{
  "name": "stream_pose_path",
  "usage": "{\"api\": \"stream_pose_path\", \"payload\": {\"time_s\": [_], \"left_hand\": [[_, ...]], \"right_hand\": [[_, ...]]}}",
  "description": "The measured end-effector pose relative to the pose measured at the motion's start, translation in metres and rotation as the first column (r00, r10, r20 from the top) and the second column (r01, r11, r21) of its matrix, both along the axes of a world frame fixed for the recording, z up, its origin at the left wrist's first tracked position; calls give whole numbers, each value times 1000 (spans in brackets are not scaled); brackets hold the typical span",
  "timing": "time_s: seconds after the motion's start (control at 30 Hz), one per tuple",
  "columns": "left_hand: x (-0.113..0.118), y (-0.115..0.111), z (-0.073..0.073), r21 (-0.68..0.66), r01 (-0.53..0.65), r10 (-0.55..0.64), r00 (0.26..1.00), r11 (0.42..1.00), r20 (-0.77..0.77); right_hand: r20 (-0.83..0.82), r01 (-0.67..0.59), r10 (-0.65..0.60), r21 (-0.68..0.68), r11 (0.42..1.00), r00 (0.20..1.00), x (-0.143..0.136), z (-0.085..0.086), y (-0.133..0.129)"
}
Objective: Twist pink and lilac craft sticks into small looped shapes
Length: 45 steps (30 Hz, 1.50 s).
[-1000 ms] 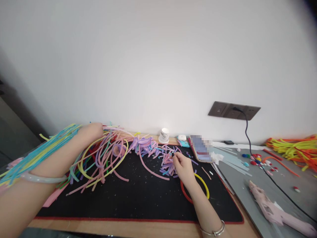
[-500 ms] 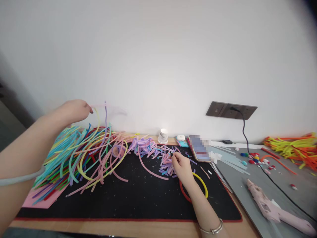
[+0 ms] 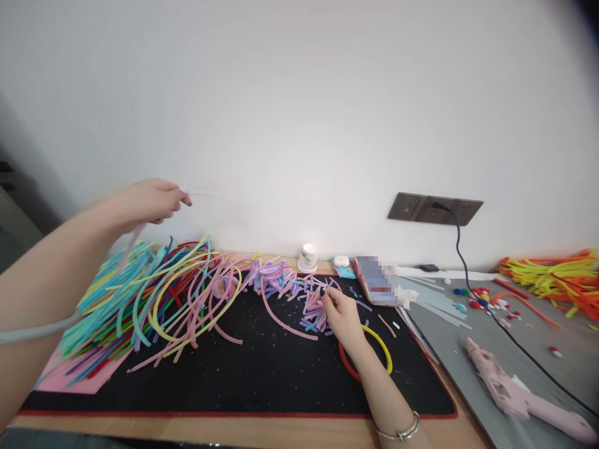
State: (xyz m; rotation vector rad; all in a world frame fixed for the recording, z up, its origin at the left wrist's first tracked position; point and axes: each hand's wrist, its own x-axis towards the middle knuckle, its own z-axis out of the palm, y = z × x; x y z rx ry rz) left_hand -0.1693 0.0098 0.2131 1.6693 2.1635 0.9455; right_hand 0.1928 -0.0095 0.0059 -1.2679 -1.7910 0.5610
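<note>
Raised in front of the wall, my left hand (image 3: 161, 198) pinches a pink pipe cleaner (image 3: 203, 191), whose free end is smeared by motion. Below it spreads a large heap of long pipe cleaners (image 3: 107, 293) in turquoise, yellow, green, red and pink. My right hand (image 3: 340, 312) is closed at the fingertips beside a pile of short pink, purple and blue pieces (image 3: 314, 310); what it holds, if anything, I cannot make out. Under the right wrist lies a yellow and red ring (image 3: 384, 349). A coiled pink roll (image 3: 223, 287) sits among the strands.
A black mat (image 3: 234, 380) with red edging covers the table. Behind stand a white cup (image 3: 307, 257), an earbud case (image 3: 341, 260) and a phone (image 3: 374, 280). At right are a pink glue gun (image 3: 524, 396), pompoms (image 3: 482, 299), a black cable (image 3: 510, 337) and orange-yellow pipe cleaners (image 3: 556, 277).
My left hand has moved slightly right with the pink pipe cleaner. The purple and yellow strands that stood up under it have dropped to the heap. My right hand has barely moved.
</note>
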Motion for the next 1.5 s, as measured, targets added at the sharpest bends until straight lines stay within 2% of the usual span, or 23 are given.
{"api": "stream_pose_path", "payload": {"time_s": [0.03,0.13,0.2,0.27,0.33,0.4,0.5,0.6,0.7,0.77,0.87,1.0,1.13,1.23,1.37,1.5], "left_hand": [[9,-2,-2,-70,75,-62,984,995,168],[33,-4,-6,-40,176,-131,851,984,509],[47,-2,-9,17,221,-182,755,975,630],[62,-1,-14,75,213,-203,681,974,703],[81,-3,-28,120,223,-232,595,967,769],[105,-7,-52,131,288,-263,486,949,834],[146,-18,-102,175,314,-289,368,933,883],[183,-28,-153,250,312,-361,378,917,853],[208,-34,-188,228,266,-312,339,937,888],[215,-33,-201,242,254,-312,285,936,906],[215,-26,-211,291,267,-354,229,919,907],[203,-18,-214,341,287,-386,116,895,915],[193,-16,-215,337,229,-377,159,913,913],[189,-17,-215,334,183,-366,186,925,912],[185,-17,-211,340,129,-359,176,931,916],[182,-18,-209,339,93,-350,163,936,923]], "right_hand": [[-10,-9,9,-7,1000,1000,0,0,0],[-39,-27,26,-26,999,999,-1,-1,0],[-71,-34,31,-35,999,997,-1,-1,0],[-144,-59,51,-54,997,988,-1,0,0],[-266,-145,112,-108,984,958,-3,2,-1],[-405,-276,181,-187,943,896,-5,5,-4],[-566,-456,247,-264,850,787,-10,9,-10],[-612,-589,319,-308,747,724,-15,11,-15],[-545,-613,353,-424,667,761,-16,7,-15],[-471,-560,342,-472,681,813,-16,3,-13],[-391,-480,319,-441,759,864,-14,-1,-9],[-295,-407,311,-362,839,904,-10,-1,-5],[-109,-312,294,-260,914,950,-6,-1,-4],[-30,-267,266,-209,941,963,-4,-1,-3],[-79,-256,245,-213,943,966,-1,0,-1],[-296,-229,145,-272,935,944,1,-1,2]]}}
